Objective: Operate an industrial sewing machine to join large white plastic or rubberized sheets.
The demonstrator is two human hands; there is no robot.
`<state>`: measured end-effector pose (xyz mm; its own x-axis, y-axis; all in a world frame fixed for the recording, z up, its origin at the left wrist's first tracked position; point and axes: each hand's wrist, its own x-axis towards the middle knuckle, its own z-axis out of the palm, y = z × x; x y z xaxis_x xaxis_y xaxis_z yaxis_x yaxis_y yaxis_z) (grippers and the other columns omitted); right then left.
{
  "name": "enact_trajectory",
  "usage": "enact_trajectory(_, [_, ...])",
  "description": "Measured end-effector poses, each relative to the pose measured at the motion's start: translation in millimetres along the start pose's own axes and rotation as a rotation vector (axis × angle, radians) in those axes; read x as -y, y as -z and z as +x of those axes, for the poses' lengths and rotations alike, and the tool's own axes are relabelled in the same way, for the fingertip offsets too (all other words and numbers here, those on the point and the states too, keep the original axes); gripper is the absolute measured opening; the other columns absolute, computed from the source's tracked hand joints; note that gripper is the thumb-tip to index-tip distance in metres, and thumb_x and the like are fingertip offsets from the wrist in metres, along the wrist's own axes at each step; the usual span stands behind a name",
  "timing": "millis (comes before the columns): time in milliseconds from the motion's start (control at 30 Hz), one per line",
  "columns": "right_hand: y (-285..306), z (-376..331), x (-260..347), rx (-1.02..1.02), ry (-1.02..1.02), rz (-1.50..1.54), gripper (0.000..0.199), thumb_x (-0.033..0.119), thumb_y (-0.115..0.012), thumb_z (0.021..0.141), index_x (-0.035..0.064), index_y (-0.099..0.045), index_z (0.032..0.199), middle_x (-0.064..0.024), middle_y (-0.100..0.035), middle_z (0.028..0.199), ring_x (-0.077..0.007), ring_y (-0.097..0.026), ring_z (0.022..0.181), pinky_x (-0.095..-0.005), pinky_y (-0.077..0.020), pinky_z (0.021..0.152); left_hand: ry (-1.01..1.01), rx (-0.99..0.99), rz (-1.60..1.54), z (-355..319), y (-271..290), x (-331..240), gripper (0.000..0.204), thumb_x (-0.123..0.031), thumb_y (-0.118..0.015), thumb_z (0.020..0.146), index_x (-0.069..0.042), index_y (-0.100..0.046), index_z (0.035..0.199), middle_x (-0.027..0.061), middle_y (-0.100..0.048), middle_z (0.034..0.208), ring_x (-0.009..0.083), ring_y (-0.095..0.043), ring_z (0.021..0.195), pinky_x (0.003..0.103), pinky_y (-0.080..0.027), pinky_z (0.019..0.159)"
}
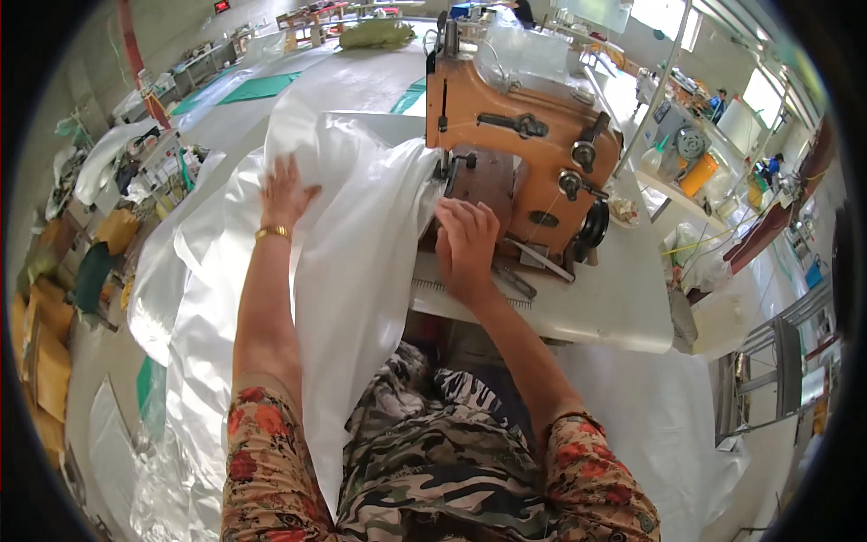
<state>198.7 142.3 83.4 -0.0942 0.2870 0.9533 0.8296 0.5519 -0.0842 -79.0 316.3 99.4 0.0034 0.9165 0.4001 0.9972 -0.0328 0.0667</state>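
A large glossy white plastic-like sheet (352,226) lies in folds over the table, hangs down on my left side, and gathers toward the needle of an orange-brown sewing machine (528,113). My left hand (287,191) is open, its fingers spread flat on the sheet left of the machine; a gold band circles that wrist. Close in front of the needle area, at the sheet's right edge, my right hand (467,242) has its fingers bent and pressed together. What they hold, if anything, is hidden behind the hand.
On the white tabletop (605,312), a dark-handled tool (515,283) and a pale stick (542,260) lie beside the machine base. A black handwheel (592,226) juts out at the machine's right. Brown cartons (50,348) stand at the left; a metal frame (777,370) is at the right.
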Motion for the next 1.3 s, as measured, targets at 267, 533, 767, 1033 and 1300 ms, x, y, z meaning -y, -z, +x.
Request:
enact_trajectory(267, [12,188,-32,-0.246,0.170,-0.073,0.034,0.020,-0.064,0.085,0.0044,-0.056,0.113,-0.0139,-0.059,0.115,-0.0319,-0.052,0.107,-0.0460,-0.0347,0.092,-0.003,-0.077,-0.186,-18,-50,26,0.038,-0.034,-0.060,0.089,-0.006,-0.057,0.115,0.0142,-0.064,0.108,0.0336,-0.061,0.103,0.046,-0.050,0.084])
enact_trajectory(533, [-36,291,-146,0.570,0.375,-0.488,0.020,0.021,-0.058,0.084,0.0051,-0.069,0.078,-0.0150,-0.066,0.069,-0.0282,-0.067,0.067,-0.0402,-0.0520,0.063,-0.010,-0.124,-0.251,-17,-56,28,0.024,-0.027,-0.062,0.089,-0.006,-0.060,0.102,0.0145,-0.067,0.096,0.0337,-0.065,0.091,0.043,-0.053,0.078])
enact_trajectory(767, [-34,285,-146,0.387,0.334,-0.364,0.021,0.020,-0.059,0.081,0.0023,-0.066,0.072,-0.0190,-0.064,0.071,-0.0323,-0.064,0.070,-0.0401,-0.0502,0.066,0.002,-0.111,-0.222,-14,-58,29,0.023,-0.027,-0.062,0.089,-0.007,-0.058,0.100,0.0154,-0.067,0.095,0.0344,-0.066,0.090,0.045,-0.053,0.076])
enact_trajectory(1033, [-5,248,-66,0.135,0.195,-0.085,0.019,0.018,-0.059,0.084,0.0030,-0.069,0.079,-0.0173,-0.066,0.082,-0.0359,-0.062,0.087,-0.0435,-0.0483,0.079,-0.006,-0.099,-0.228,-18,-58,35,0.024,-0.029,-0.060,0.091,-0.007,-0.058,0.101,0.0152,-0.067,0.096,0.0352,-0.066,0.091,0.046,-0.053,0.077])
enact_trajectory(1300, [13,220,-43,0.199,0.480,-0.276,0.019,0.018,-0.059,0.082,0.0059,-0.071,0.090,-0.0106,-0.067,0.107,-0.0346,-0.046,0.120,-0.0500,-0.0332,0.100,0.055,-0.072,-0.082,-40,-49,107,0.028,-0.028,-0.054,0.094,-0.007,-0.058,0.111,0.0176,-0.067,0.102,0.0354,-0.065,0.095,0.045,-0.053,0.080])
